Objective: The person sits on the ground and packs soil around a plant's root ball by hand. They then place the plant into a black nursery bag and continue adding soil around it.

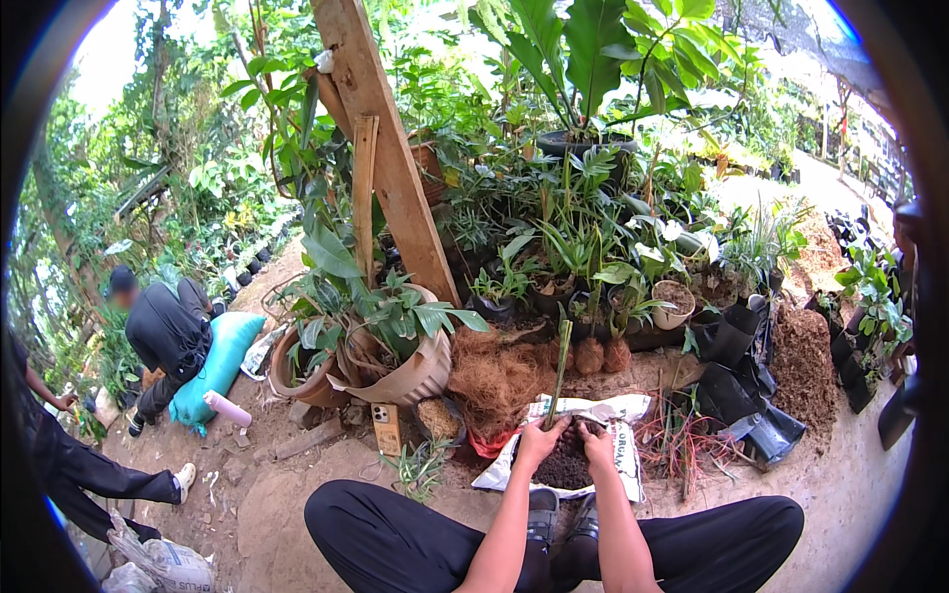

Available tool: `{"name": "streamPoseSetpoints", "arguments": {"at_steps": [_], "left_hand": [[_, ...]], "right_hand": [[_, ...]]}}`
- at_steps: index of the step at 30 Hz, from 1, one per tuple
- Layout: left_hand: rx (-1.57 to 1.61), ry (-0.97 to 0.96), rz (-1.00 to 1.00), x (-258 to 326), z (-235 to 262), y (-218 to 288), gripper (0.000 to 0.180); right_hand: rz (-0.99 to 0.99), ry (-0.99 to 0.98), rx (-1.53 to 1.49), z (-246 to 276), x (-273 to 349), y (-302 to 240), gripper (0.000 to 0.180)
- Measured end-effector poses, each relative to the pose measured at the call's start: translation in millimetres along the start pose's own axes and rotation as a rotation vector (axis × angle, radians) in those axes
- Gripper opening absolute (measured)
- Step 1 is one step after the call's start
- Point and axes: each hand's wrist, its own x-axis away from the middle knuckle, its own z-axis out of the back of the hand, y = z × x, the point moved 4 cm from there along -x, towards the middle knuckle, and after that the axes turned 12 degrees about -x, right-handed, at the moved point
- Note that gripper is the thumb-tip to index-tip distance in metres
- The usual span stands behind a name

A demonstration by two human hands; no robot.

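Dirt ground [297,494] among potted plants, left hand [540,438] fingers closed on green stalk [560,371], right hand [596,442] fingers curled on dark soil [565,466], white sack [625,447] underneath

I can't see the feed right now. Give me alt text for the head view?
Seated on bare ground, a person's left hand holds a thin upright green plant stem while the right hand presses dark soil over a white plastic sack. Brown coconut fibre, potted plants and black nursery bags crowd behind; another person crouches at left.
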Motion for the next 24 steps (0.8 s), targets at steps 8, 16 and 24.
{"name": "streamPoseSetpoints", "arguments": {"at_steps": [8, 16, 24], "left_hand": [[-0.043, -0.012, 0.018, 0, 1, -3, 0.043], [-0.009, -0.014, 0.042, 3, 3, 3, 0.042], [-0.011, 0.023, 0.015, 1, 4, 1, 0.043]], "right_hand": [[0.062, 0.095, 0.096, 2, 8, -9, 0.02], [-0.061, 0.065, 0.028, 10, 1, -4, 0.023], [-0.078, -0.028, 0.004, 6, 1, -2, 0.02]]}}
